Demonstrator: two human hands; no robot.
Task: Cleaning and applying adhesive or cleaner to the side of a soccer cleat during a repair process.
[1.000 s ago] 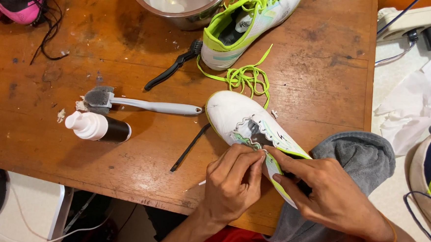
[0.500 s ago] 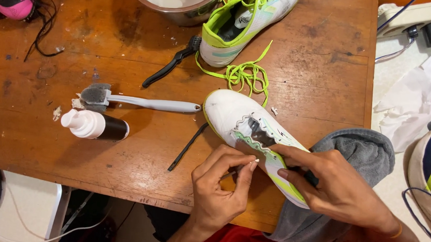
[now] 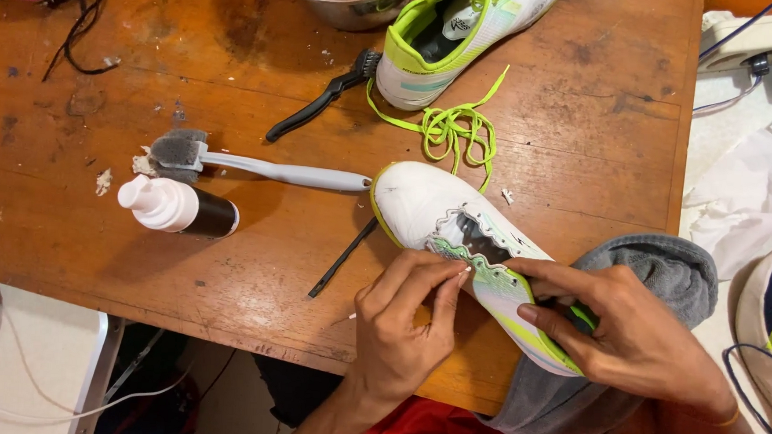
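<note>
White shoe [image 3: 456,225] with the green trim lies on the tabletop [image 3: 584,130] right in front of you, unlaced, its toe pointing up and to your left and its heel running down toward your right, where it rests over a grey cloth [image 3: 665,276] at the tabletop's near edge. Your right hand [image 3: 635,340] is wrapped around the heel end, fingers curled over the side to steady it. Your left hand [image 3: 402,328] sits at the shoe's near side, fingertips pinched together against the eyelet edge by the open tongue area; what they pinch is too small to tell. So the long axis runs diagonally between your hands, and the left is nearer the eyelets. A loose green lace [image 3: 457,128] lies just beyond the toe, trailing from the second shoe [image 3: 457,31]. A grey brush [image 3: 257,166] and a pump bottle [image 3: 179,208] lie to your left.
</note>
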